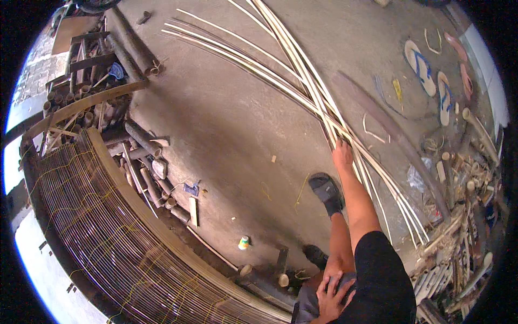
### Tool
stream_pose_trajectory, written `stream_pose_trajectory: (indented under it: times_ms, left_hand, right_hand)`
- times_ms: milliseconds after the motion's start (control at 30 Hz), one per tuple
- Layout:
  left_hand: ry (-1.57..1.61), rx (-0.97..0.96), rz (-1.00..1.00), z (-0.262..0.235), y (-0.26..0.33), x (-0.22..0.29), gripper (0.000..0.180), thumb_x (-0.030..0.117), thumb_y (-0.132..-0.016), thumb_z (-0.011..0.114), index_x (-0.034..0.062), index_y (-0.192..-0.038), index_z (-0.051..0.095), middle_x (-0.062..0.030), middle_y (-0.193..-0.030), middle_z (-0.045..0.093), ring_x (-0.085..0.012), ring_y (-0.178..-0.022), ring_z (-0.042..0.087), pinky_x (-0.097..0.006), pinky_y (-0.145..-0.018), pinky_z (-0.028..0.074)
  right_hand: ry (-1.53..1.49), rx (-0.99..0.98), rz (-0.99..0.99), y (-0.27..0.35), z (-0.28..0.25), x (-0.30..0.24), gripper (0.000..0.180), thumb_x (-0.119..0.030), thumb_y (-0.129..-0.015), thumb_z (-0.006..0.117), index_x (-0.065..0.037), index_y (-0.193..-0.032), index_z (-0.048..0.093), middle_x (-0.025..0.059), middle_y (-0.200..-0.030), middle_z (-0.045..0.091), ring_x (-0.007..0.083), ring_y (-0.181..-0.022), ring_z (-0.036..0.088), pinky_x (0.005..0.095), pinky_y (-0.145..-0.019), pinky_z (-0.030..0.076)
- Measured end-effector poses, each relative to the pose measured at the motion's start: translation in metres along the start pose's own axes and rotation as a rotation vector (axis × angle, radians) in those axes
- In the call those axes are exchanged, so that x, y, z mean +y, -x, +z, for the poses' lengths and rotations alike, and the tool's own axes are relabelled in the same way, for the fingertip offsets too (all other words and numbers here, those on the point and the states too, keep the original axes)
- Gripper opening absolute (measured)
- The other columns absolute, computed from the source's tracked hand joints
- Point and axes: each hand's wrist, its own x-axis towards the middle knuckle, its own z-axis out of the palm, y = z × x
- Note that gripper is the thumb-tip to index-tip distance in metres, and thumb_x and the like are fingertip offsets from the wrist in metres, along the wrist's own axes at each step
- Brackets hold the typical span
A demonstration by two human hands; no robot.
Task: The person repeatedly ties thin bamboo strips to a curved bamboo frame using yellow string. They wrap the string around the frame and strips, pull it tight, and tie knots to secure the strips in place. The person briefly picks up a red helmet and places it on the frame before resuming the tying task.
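Note:
My right arm, in a black sleeve, reaches down to the floor. My right hand [342, 154] is closed around a bunch of long, thin, pale strips [315, 97], which look like split bamboo, close to where two groups of them cross. The strips fan out to the far left and far middle and run back to the near right. My left hand [333, 297] lies on my bent knee with its fingers spread, holding nothing. Just left of my right forearm stands my foot in a dark sandal [325, 189].
A slatted rack [108, 216] tied with yellow string fills the near left. Bamboo offcuts [151, 186] lie beside it; a paper cup [244, 243] stands nearby. Flip-flops [421, 67] lie far right. A curved dark strip [394, 129] and a scrap heap [458, 259] occupy the right.

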Motion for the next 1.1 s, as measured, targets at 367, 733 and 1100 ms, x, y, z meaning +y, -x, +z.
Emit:
stream_pose_trajectory:
  times_ms: [367, 733, 1100]
  left_hand:
    - [-0.285, -0.144, 0.033, -0.01, 0.009, 0.005, 0.032, 0.044, -0.093, 0.059, 0.0231, -0.116, 0.069, -0.0055, -0.143, 0.05, -0.0377, -0.134, 0.041, -0.052, -0.108, 0.035]
    - [0.092, 0.087, -0.156, -0.178, 0.062, 0.05, 0.038, 0.035, -0.097, 0.053, 0.0063, -0.12, 0.064, -0.0205, -0.118, 0.065, -0.038, -0.113, 0.059, -0.045, -0.098, 0.046]
    - [0.394, 1.11, -0.088, -0.389, 0.236, 0.12, 0.033, 0.024, -0.103, 0.045, 0.0017, -0.125, 0.058, -0.0215, -0.115, 0.063, -0.0345, -0.107, 0.061, -0.04, -0.094, 0.046]
  right_hand:
    - [-0.802, 0.264, 0.071, 0.141, -0.215, -0.072, 0.025, -0.019, -0.094, 0.06, -0.003, -0.109, 0.049, 0.0203, -0.092, 0.062, 0.0332, -0.082, 0.065, 0.0416, -0.072, 0.05]
    - [-0.964, 0.7, -0.468, 0.227, -0.652, -0.287, 0.022, -0.022, -0.104, 0.049, 0.0, -0.108, 0.053, 0.016, -0.083, 0.061, 0.0269, -0.072, 0.058, 0.0382, -0.065, 0.047]
    - [-1.696, -1.034, -0.863, 0.617, -0.704, -0.554, 0.025, -0.036, -0.107, 0.042, -0.018, -0.09, 0.048, -0.0088, -0.063, 0.036, 0.0016, -0.047, 0.031, 0.0191, -0.037, 0.027]
